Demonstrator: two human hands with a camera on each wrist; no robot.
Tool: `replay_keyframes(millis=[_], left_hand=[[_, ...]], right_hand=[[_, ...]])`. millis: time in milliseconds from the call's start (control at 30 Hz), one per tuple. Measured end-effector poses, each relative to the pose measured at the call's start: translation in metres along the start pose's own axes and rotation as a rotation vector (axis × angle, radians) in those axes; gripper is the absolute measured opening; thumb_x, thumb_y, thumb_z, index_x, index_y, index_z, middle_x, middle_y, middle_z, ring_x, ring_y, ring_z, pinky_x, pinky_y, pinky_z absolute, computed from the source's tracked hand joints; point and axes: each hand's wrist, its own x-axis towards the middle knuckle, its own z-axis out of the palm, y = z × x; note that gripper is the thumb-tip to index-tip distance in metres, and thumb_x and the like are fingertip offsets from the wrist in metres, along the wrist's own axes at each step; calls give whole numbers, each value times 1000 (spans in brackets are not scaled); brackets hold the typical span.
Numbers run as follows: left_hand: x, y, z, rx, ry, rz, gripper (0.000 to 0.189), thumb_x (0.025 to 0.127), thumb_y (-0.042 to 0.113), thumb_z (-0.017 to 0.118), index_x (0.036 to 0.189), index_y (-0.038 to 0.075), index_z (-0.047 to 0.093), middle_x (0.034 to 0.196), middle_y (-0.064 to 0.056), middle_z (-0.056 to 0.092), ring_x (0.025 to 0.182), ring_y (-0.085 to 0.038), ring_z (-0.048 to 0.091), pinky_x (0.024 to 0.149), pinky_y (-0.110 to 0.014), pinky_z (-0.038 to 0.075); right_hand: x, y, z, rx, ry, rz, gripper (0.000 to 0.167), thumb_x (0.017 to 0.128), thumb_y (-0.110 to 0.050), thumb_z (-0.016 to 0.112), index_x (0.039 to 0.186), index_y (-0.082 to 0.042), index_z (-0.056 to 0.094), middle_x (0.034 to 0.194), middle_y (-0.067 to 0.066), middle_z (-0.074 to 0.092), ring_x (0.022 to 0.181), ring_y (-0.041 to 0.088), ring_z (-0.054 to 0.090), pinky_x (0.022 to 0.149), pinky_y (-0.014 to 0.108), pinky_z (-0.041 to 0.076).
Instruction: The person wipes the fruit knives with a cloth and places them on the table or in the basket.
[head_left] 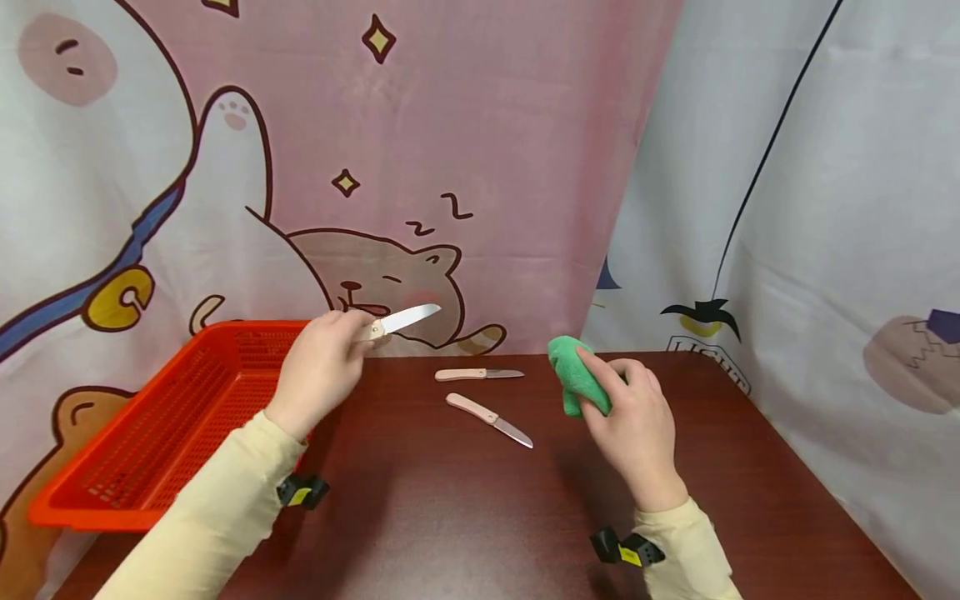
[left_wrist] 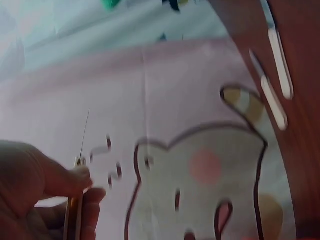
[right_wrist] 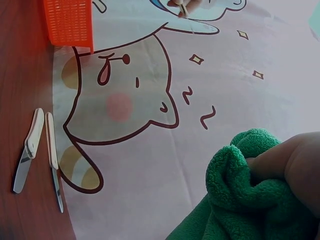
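Observation:
My left hand [head_left: 318, 367] grips a small knife [head_left: 408, 319] by its pale handle, raised above the table with the blade pointing right. In the left wrist view the knife [left_wrist: 75, 210] is seen edge-on, thumb and fingers around its handle. A bunched green cloth [head_left: 576, 375] is held up in my right hand [head_left: 633, 417]; its plush folds fill the lower right of the right wrist view. Between the hands two more knives lie on the table: one farther back [head_left: 461, 375] and one nearer, slanted [head_left: 472, 407]. Both have pale pink handles and unfolded blades.
An orange-red plastic basket [head_left: 75, 492] with slotted walls stands at the left, partly behind my left arm. The dark brown table [head_left: 465, 517] ends at a cartoon-printed curtain [head_left: 510, 167] at the back and a whitish one [head_left: 847, 208] on the right.

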Motion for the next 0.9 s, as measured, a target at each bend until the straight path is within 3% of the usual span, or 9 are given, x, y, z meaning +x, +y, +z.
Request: replay_keyframes(millis=[233, 567, 900], left_hand=[[8, -45, -28, -12, -148, -110, 19, 86, -2, 69, 105, 0, 67, 93, -17, 66, 80, -33, 57, 74, -51, 47], [6, -110, -54, 11, -227, -281, 22, 92, 9, 65, 112, -1, 67, 94, -21, 69, 78, -33, 61, 68, -45, 44], [-9, -166, -56, 38, -292, -413, 26, 94, 13, 62, 112, -6, 62, 103, -29, 64, 89, -42, 58, 75, -56, 44]], right_hand=[[-1, 1, 0, -1, -13, 8, 58, 75, -4, 80, 129, -18, 67, 98, 15, 57, 85, 33, 54, 65, 45, 47], [1, 1, 0, -1, -17, 4, 58, 75, -4, 80, 129, -18, 66, 98, 15, 57, 85, 33, 54, 66, 45, 47], [-1, 1, 0, 4, -11, -1, 58, 74, -2, 80, 129, -17, 67, 97, 16, 57, 85, 34, 54, 66, 47, 47]])
